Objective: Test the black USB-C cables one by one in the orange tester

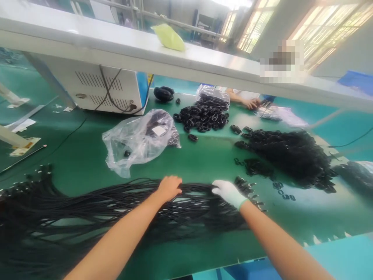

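A long bundle of black cables stretches across the near side of the green table, with small metal-tipped ends at both sides. My left hand, bare, curls its fingers over the far edge of the bundle near its middle. Farther right, my right hand wears a white glove and grips the same cables close to their right ends. The undersides of both hands and the fingertips are partly hidden. Between the hands a short stretch of cable shows.
Beyond the cables lie a transparent plastic bag, a pile of black oval parts and a large heap of black pieces. A white shelf crosses above. Behind it stands a metal box. Another person's hand works across the table.
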`<state>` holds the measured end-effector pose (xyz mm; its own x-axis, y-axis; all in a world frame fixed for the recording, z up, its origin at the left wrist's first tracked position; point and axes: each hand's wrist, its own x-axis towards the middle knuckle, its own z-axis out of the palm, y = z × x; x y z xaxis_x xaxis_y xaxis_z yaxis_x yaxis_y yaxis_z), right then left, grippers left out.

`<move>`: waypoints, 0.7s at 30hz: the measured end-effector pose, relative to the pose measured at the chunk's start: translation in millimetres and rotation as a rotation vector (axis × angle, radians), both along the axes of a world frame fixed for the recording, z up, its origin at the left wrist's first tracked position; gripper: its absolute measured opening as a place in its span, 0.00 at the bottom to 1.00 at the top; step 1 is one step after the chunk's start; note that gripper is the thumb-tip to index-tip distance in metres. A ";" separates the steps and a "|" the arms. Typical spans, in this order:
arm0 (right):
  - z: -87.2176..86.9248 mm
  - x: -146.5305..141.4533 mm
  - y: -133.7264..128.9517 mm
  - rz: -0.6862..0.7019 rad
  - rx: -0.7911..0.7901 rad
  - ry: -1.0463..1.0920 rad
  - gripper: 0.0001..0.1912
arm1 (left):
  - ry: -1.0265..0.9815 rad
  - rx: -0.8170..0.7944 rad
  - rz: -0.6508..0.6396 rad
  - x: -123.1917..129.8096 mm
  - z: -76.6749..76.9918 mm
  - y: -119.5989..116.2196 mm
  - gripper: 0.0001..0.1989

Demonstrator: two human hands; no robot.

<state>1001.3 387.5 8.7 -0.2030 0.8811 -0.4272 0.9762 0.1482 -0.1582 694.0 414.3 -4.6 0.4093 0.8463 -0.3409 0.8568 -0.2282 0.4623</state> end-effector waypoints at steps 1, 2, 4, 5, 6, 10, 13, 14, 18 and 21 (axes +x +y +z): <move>0.6 9.2 2.1 0.001 0.002 0.009 0.15 | -0.004 -0.033 -0.010 9.5 -3.2 2.0 0.14; 0.9 18.5 4.4 -0.004 0.008 0.006 0.16 | -0.003 -0.054 -0.012 17.2 -6.2 3.9 0.13; 0.8 36.8 9.0 -0.026 0.011 -0.030 0.18 | 0.000 -0.049 -0.008 30.2 -10.9 6.8 0.13; 0.7 45.6 11.7 -0.037 0.005 -0.051 0.16 | -0.005 -0.026 -0.013 36.9 -12.4 7.6 0.14; 0.7 53.9 14.7 -0.047 -0.004 -0.065 0.14 | -0.016 0.003 -0.025 44.3 -13.4 8.0 0.15; 4.7 83.8 30.5 -0.090 0.000 -0.075 0.13 | -0.071 0.121 -0.050 72.8 -15.5 6.8 0.13; 9.6 97.7 39.0 -0.105 0.035 -0.084 0.14 | -0.058 0.235 0.016 81.3 -15.2 3.5 0.13; 11.0 98.3 39.7 -0.103 0.052 -0.086 0.13 | -0.049 0.270 0.023 82.9 -14.3 1.8 0.14; 16.4 74.9 31.9 -0.070 0.178 -0.029 0.15 | -0.056 0.365 -0.080 103.4 -7.2 -3.0 0.22; 19.5 44.5 17.4 -0.064 0.260 0.037 0.17 | -0.100 0.383 -0.221 137.6 -4.7 2.5 0.24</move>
<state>1045.8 404.9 28.2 -0.1544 0.9718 -0.1783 0.9792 0.1265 -0.1587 831.6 416.8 -9.3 0.6091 0.7925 0.0302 0.7240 -0.5712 0.3867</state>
